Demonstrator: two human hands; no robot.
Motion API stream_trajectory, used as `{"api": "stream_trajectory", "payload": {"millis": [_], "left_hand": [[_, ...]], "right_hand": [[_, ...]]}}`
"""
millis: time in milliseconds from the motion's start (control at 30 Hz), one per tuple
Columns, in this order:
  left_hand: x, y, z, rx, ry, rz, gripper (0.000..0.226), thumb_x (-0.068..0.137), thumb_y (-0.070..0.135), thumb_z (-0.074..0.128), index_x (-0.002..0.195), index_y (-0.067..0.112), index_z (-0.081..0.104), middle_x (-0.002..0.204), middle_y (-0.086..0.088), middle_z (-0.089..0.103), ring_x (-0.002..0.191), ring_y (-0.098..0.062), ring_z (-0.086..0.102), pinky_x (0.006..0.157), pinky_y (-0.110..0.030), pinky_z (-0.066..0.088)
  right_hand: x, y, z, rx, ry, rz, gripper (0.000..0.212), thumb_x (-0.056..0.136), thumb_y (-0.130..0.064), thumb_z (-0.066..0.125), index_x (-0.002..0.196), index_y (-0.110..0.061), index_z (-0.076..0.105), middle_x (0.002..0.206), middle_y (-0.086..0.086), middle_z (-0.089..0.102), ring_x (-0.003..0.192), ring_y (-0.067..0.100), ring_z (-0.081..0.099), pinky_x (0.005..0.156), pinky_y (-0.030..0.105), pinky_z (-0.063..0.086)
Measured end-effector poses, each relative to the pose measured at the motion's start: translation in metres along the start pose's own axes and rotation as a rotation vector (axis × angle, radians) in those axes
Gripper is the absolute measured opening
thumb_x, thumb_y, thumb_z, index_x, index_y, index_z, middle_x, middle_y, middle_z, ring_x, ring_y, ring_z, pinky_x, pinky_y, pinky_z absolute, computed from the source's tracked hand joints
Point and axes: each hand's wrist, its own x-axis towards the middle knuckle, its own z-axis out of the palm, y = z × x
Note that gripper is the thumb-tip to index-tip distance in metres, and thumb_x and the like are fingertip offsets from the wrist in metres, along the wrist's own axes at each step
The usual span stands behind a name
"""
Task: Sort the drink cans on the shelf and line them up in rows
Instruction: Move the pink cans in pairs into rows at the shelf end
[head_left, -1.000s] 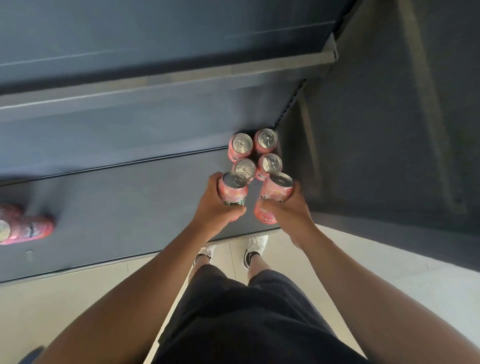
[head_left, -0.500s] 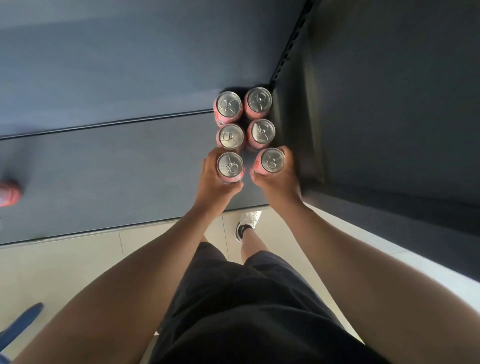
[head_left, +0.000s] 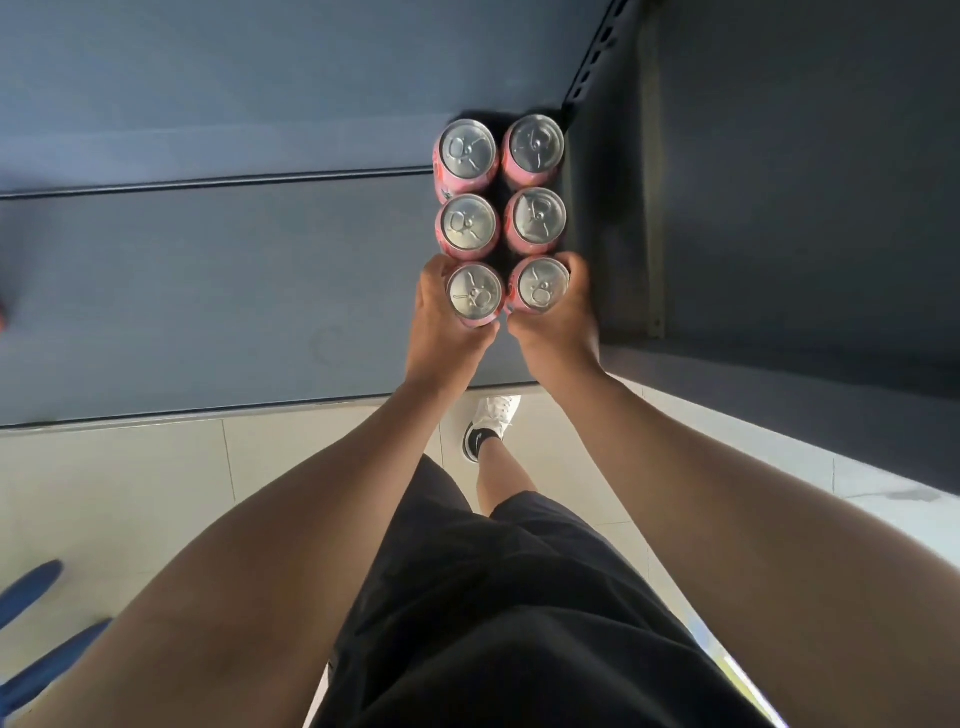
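Just above the frame's centre, your left hand (head_left: 441, 332) gripped one pink aluminium drink can (head_left: 474, 295) and your right hand (head_left: 558, 325) another (head_left: 542, 287), fronting four matching cans (head_left: 501, 189) on the dark grey metal shelf (head_left: 208, 291). No label was readable.

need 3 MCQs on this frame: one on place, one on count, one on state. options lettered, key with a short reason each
1. Where on the shelf does the block of pink cans stand?
A. far left
B. middle
C. against the right side wall

2. How many pink cans are in the block?
A. four
B. six
C. eight

3. What are the hands doing?
A. each grips one front can
B. both hang free
C. both hold one can together

Key:
1 C: the block sits beside the side wall.
2 B: three pairs, from the back left can forward.
3 A: the left hand wraps the front left can; the right hand wraps the front right can.
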Motion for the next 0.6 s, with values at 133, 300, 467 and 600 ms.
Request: {"api": "stream_trajectory", "payload": {"millis": [133, 300, 467, 600], "left_hand": [[-0.001, -0.004, -0.001, 0.008, 0.004, 0.039, 0.065, 0.074, 0.028, 0.083, 0.124, 0.024, 0.041, 0.120, 0.003, 0.057, 0.105, -0.011, 0.059, 0.080, -0.027, 0.051], [-0.003, -0.003, -0.004, 0.040, -0.021, 0.072, 0.068, 0.074, 0.020, 0.083, 0.128, 0.016, 0.042, 0.122, -0.002, 0.053, 0.106, -0.011, 0.055, 0.081, -0.021, 0.049], [-0.006, 0.001, -0.007, -0.001, -0.024, 0.061, 0.071, 0.071, 0.019, 0.084, 0.128, 0.020, 0.041, 0.123, 0.001, 0.053, 0.110, -0.010, 0.055, 0.082, -0.008, 0.044], [-0.010, 0.005, -0.012, 0.009, -0.040, 0.042, 0.077, 0.072, 0.023, 0.085, 0.133, 0.025, 0.038, 0.127, 0.004, 0.050, 0.111, -0.003, 0.051, 0.086, -0.005, 0.042]], "right_hand": [[0.000, 0.002, -0.002, -0.001, -0.007, -0.018, 0.061, 0.060, -0.024, 0.078, 0.108, -0.038, 0.043, 0.111, -0.004, 0.062, 0.098, 0.016, 0.061, 0.085, 0.036, 0.054], [-0.001, 0.004, -0.004, 0.010, -0.030, -0.026, 0.063, 0.062, -0.024, 0.080, 0.115, -0.032, 0.047, 0.114, -0.004, 0.061, 0.101, 0.014, 0.061, 0.087, 0.036, 0.054], [-0.002, 0.000, -0.005, 0.003, -0.048, 0.012, 0.070, 0.058, -0.026, 0.077, 0.121, -0.030, 0.047, 0.114, -0.006, 0.062, 0.100, 0.014, 0.061, 0.086, 0.035, 0.054], [-0.006, -0.002, -0.009, -0.008, -0.081, 0.000, 0.075, 0.061, -0.025, 0.079, 0.127, -0.026, 0.044, 0.118, -0.004, 0.061, 0.102, 0.015, 0.061, 0.088, 0.035, 0.053]]}}
